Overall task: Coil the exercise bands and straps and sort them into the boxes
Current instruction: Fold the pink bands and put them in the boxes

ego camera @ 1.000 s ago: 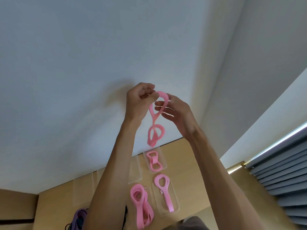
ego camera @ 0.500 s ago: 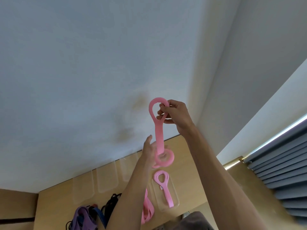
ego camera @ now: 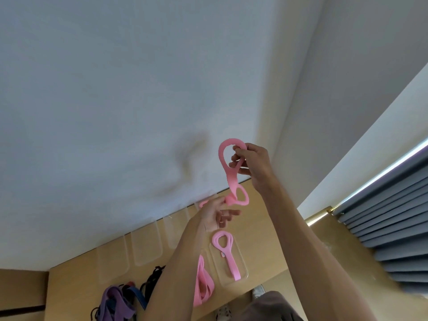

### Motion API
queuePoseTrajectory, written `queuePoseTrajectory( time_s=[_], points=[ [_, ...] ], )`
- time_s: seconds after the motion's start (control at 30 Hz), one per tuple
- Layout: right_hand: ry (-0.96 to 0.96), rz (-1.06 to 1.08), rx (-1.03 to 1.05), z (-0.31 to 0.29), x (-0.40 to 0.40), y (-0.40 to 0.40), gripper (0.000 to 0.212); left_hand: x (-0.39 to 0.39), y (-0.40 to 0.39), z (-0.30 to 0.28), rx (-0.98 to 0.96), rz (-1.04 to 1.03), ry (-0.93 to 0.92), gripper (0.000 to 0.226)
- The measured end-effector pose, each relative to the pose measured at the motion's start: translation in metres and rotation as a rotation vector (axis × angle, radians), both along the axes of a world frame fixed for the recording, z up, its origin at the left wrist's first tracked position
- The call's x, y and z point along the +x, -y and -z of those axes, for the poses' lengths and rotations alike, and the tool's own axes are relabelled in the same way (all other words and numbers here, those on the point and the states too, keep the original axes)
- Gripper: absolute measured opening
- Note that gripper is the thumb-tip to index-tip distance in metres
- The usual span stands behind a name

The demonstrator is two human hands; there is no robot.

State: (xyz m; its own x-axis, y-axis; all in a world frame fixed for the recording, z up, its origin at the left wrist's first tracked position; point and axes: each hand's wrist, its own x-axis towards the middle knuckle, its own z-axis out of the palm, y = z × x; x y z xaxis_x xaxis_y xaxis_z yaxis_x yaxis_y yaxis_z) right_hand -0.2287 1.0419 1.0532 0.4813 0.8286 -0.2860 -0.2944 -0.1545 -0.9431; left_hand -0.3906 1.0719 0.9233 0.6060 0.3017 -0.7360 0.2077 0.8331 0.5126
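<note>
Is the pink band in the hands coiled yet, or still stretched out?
Still stretched out. The pink band hangs between the right hand, which pinches its top loop, and the left hand, which holds its lower end.

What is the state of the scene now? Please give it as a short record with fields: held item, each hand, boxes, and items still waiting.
held item: pink exercise band, in the air, twisted with a loop at each end
right hand: pinches the upper loop
left hand: pinches the lower end
boxes: clear boxes in a row on the wooden table; one holds a coiled pink band
waiting: loose pink bands; purple, blue and black straps
</note>
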Motion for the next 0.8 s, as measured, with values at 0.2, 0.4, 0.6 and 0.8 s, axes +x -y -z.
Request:
queuePoseTrajectory(
  time_s=[0.2,0.4,0.6,0.8],
  points=[
    [-0.035,-0.151,-0.084,0.009,-0.002,0.004,0.017,0.014,-0.005,-0.008,-0.297,-0.366,0.119,0.061],
    [0.063,-0.181,-0.216,0.025,0.007,0.016,0.021,0.015,-0.009,0.0,0.033,-0.474,-0.082,0.01],
    [0.089,-0.201,-0.313,0.041,0.008,0.024,0.023,0.019,-0.023,-0.022,0.147,-0.543,-0.022,0.032],
    [0.127,-0.171,-0.317,0.041,-0.001,0.021,0.024,0.03,-0.026,-0.063,0.6,-0.354,-0.024,0.028]
  ],
)
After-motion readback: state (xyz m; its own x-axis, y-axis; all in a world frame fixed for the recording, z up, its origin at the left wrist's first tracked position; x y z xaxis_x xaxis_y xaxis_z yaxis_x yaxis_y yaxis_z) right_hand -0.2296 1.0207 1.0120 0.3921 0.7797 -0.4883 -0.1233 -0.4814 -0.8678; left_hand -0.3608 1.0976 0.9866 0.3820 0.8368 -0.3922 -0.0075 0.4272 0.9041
